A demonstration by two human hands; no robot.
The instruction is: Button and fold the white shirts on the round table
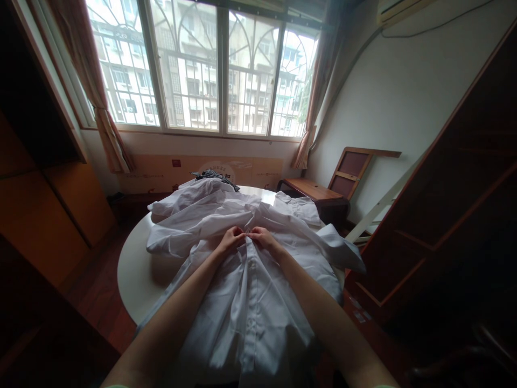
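Daylight from the big barred window (202,70) falls on a round white table (135,269), and a white shirt (250,302) covers most of it, spread out and crumpled. Its button placket runs as the long axis straight away from me, from the near edge toward the collar end. My left hand (231,240) and my right hand (262,237) meet at the upper part of this placket, almost touching each other. Each grip is closed to a pinch on the fabric edge, the left on its side of the opening and the right on the other. Both hands are equally near; the shirt lies directly under them.

A striped dark cloth (212,175) lies behind the shirt at the far edge. To the right stands a wooden bench (313,191), well apart. I see nothing between my hands and the placket.
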